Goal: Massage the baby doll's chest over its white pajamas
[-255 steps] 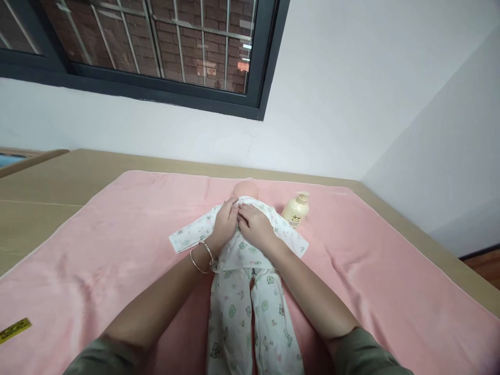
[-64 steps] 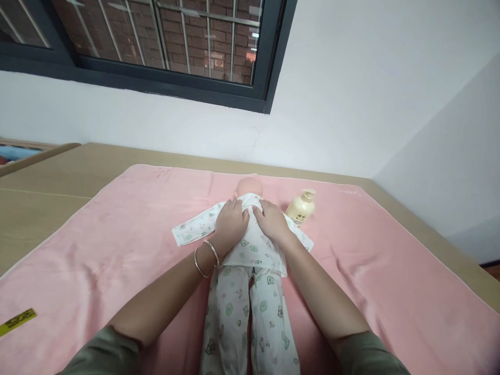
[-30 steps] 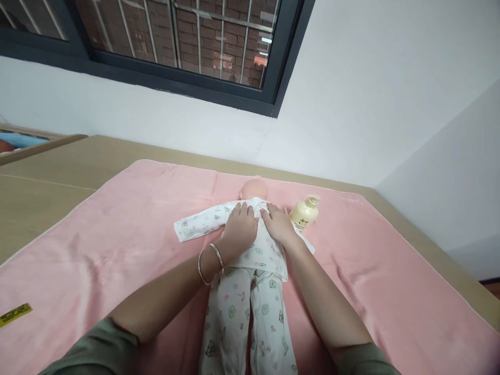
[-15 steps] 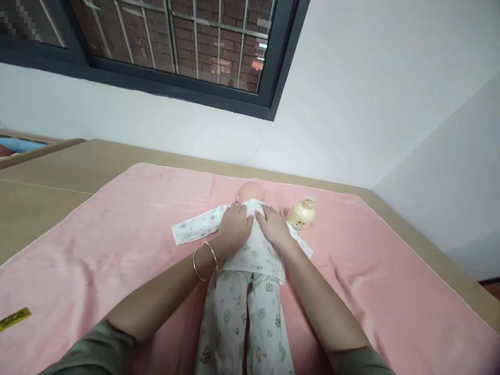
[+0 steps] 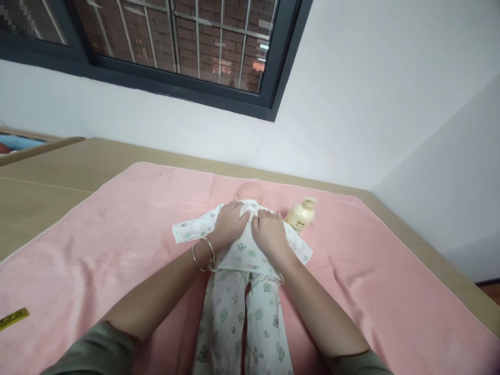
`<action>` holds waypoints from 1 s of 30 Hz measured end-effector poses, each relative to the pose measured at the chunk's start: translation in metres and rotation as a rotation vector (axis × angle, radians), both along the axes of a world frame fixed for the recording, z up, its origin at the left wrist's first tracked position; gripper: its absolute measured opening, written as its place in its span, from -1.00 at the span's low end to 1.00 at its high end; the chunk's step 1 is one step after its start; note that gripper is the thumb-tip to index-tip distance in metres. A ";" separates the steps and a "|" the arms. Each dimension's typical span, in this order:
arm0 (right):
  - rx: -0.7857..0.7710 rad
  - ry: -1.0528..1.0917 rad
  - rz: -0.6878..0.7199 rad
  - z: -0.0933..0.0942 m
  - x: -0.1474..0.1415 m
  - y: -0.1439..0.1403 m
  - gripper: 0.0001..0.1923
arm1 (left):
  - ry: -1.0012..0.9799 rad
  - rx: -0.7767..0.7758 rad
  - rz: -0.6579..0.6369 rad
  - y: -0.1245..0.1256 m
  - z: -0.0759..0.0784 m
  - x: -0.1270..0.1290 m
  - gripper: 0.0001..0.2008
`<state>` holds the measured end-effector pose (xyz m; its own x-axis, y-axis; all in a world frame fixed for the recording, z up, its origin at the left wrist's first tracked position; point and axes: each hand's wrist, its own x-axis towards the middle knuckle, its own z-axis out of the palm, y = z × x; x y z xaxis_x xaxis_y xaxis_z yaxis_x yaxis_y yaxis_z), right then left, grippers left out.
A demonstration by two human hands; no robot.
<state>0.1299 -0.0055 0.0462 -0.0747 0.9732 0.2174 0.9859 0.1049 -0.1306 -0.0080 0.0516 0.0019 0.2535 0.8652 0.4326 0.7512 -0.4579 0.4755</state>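
A doll [image 5: 250,192] lies on its back, its head away from me. It wears a white printed top [image 5: 250,255] and matching trousers [image 5: 226,312], with the sleeves spread to the sides. On the chest's left side rests my left hand [image 5: 232,221], a bangle at its wrist, its fingers laid over the cloth by the shoulder. My right hand [image 5: 270,229] lies on the other side of the chest, palm down and fingers forward. Both thumbs point inward near the collar. A pale yellow pump bottle [image 5: 302,214] stands just beyond the right sleeve.
A pink blanket [image 5: 128,229] with some folds lies under the doll on a wooden surface [image 5: 58,161]. A yellow label strip [image 5: 14,318] is at the left edge. Behind are a white wall [image 5: 332,114] and a dark-framed window [image 5: 175,86].
My right hand has shifted slightly left and lower on the chest, its fingers closer together. My left hand has moved a little left. The top's cloth near the collar is more creased.
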 end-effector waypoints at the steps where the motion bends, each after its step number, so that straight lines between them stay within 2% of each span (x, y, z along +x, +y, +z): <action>1: -0.019 0.019 0.012 -0.001 0.003 0.003 -0.55 | -0.022 0.013 0.010 -0.001 -0.002 0.001 -0.71; 6: -0.144 0.201 -0.016 -0.007 0.027 0.021 -0.43 | -0.095 0.074 0.033 -0.004 -0.009 0.004 -0.64; 10: -0.105 0.288 -0.032 -0.006 0.028 0.020 -0.42 | -0.152 0.077 0.026 -0.005 -0.012 0.003 -0.62; 15: 0.086 0.271 0.030 -0.005 0.010 0.008 -0.41 | -0.353 0.076 0.036 -0.010 -0.015 0.001 -0.56; 21: -0.099 0.277 0.223 -0.001 0.010 0.007 -0.42 | -0.434 0.051 0.048 -0.013 -0.017 -0.001 -0.58; 26: 0.052 0.295 0.232 0.004 0.010 0.003 -0.42 | -0.447 0.044 0.034 -0.012 -0.017 -0.002 -0.58; 30: -0.031 0.247 0.226 -0.001 0.006 0.004 -0.45 | -0.455 0.041 0.026 -0.013 -0.016 -0.003 -0.57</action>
<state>0.1362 -0.0020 0.0449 -0.2382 0.9444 0.2267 0.8764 0.3096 -0.3689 -0.0106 0.0391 -0.0145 0.0082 0.8489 0.5286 0.4817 -0.4666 0.7418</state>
